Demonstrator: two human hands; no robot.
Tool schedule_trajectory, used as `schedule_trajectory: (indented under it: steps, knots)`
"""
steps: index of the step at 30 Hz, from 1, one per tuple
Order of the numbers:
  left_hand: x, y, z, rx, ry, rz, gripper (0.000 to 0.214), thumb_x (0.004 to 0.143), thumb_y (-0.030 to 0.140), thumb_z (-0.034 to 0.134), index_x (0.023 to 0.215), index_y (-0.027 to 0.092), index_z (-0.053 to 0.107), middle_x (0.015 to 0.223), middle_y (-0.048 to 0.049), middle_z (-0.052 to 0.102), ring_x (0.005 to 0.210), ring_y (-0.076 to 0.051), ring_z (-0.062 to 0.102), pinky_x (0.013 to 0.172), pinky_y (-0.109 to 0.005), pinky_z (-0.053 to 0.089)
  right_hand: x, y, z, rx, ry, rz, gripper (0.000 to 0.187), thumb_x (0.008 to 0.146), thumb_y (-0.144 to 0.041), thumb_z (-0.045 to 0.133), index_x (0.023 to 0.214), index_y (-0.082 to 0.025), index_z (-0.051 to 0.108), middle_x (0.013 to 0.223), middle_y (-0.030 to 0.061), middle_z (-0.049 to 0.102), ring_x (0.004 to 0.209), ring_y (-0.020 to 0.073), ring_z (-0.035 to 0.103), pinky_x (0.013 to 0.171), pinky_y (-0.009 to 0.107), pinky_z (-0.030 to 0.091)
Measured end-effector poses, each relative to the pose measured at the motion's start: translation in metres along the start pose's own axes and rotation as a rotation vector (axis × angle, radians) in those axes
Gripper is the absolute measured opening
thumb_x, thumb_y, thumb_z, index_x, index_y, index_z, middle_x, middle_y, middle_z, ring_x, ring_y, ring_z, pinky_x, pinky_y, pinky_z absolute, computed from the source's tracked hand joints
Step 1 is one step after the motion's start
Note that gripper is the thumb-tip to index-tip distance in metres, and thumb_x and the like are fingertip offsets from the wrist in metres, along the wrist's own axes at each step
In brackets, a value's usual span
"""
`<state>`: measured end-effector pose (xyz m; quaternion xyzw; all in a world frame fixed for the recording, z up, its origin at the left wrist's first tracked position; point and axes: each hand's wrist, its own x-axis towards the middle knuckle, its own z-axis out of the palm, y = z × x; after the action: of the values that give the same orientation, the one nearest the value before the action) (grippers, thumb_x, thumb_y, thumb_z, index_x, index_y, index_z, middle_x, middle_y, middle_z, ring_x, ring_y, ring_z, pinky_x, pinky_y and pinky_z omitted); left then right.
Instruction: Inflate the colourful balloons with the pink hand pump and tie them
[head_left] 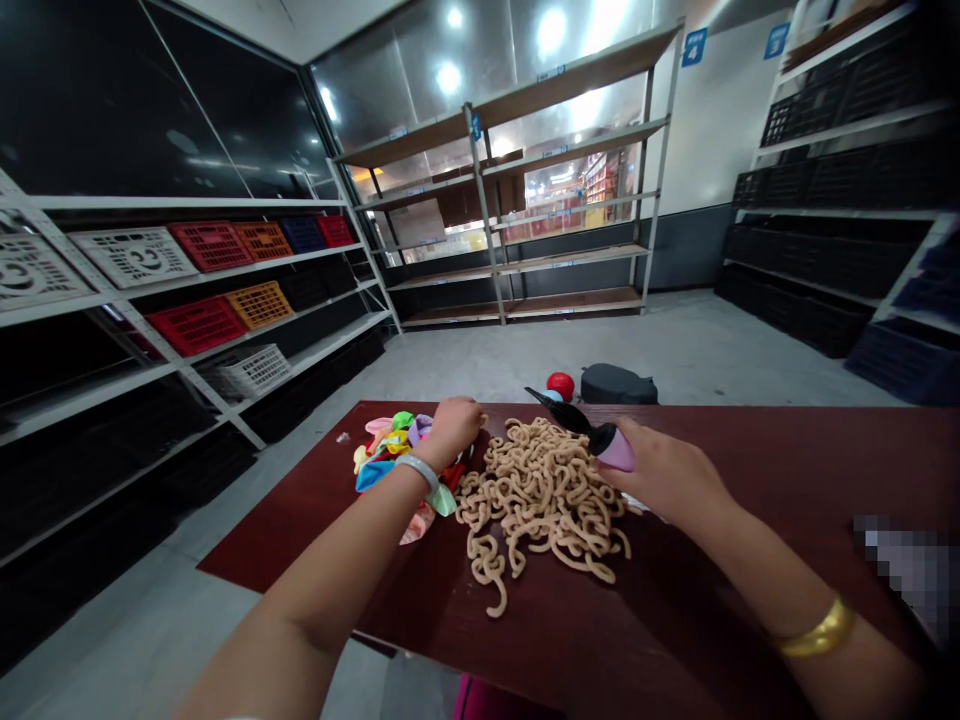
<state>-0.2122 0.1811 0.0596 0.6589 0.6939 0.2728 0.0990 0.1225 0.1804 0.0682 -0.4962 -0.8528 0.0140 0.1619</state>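
My left hand (452,424) reaches into a pile of flat coloured balloons (394,452) on the dark red table (750,470), its fingers curled among them; what they grip is hidden. My right hand (664,472) is closed round the pink handle of a small balloon pump (600,436) with a black nozzle pointing up and left. Between the hands lies a heap of tan S-shaped hooks (544,500).
Behind the table on the floor are a red ball (560,384) and a dark bag (618,384). Metal shelving with coloured crates (225,275) runs along the left; bare shelves (525,200) stand at the back, dark crates (832,180) on the right.
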Motion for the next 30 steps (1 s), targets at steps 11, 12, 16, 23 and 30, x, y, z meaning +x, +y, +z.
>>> schedule_trajectory:
  steps: [11, 12, 16, 23, 30]
  knots:
    - [-0.017, 0.073, -0.005, -1.482, -0.073, -0.273, 0.019, 0.084, 0.022, 0.054, 0.102, 0.017, 0.051, 0.096, -0.0110, 0.068, 0.085, -0.023, 0.068, 0.076, -0.043, 0.055, -0.003, -0.004, -0.004, 0.047, 0.030, -0.012, 0.045, 0.078, -0.063, 0.046, 0.101, -0.025, 0.051, 0.092, 0.0069, 0.068, 0.082, 0.0288, 0.065, 0.059, 0.032, 0.036]
    - [-0.022, 0.082, -0.001, -1.583, -0.106, -0.321, 0.018, 0.084, 0.020, 0.054, 0.102, 0.016, 0.052, 0.094, -0.0113, 0.068, 0.084, -0.023, 0.068, 0.076, -0.041, 0.056, -0.002, -0.004, -0.004, 0.051, 0.029, -0.006, 0.045, 0.078, -0.063, 0.046, 0.100, -0.025, 0.051, 0.091, 0.0066, 0.068, 0.082, 0.0287, 0.065, 0.059, 0.032, 0.036]
    - [-0.034, 0.108, 0.015, -1.768, -0.231, -0.475, 0.022, 0.087, 0.022, 0.047, 0.100, 0.007, 0.057, 0.094, -0.0175, 0.067, 0.088, -0.024, 0.067, 0.075, -0.035, 0.057, 0.000, -0.003, -0.004, 0.064, 0.018, 0.045, 0.044, 0.077, -0.062, 0.049, 0.100, -0.024, 0.052, 0.090, 0.0068, 0.068, 0.081, 0.0288, 0.065, 0.059, 0.032, 0.037]
    - [-0.041, 0.122, 0.039, -1.679, -0.095, -0.293, 0.036, 0.068, -0.002, 0.055, 0.102, 0.010, 0.055, 0.101, -0.0133, 0.067, 0.088, -0.020, 0.067, 0.079, -0.031, 0.055, 0.001, -0.001, -0.008, 0.192, 0.067, 0.096, 0.056, 0.077, -0.058, 0.053, 0.119, -0.022, 0.052, 0.099, 0.0116, 0.068, 0.089, 0.0307, 0.064, 0.068, 0.035, 0.042]
    - [-0.048, 0.130, 0.066, -1.481, -0.056, -0.302, 0.043, 0.070, 0.008, 0.064, 0.108, 0.016, 0.047, 0.092, -0.0077, 0.068, 0.076, -0.018, 0.067, 0.063, -0.027, 0.055, -0.002, -0.008, -0.015, 0.641, 0.077, -0.085, 0.044, 0.073, -0.044, 0.063, 0.110, -0.022, 0.059, 0.107, 0.0076, 0.066, 0.095, 0.0241, 0.061, 0.081, 0.035, 0.045]
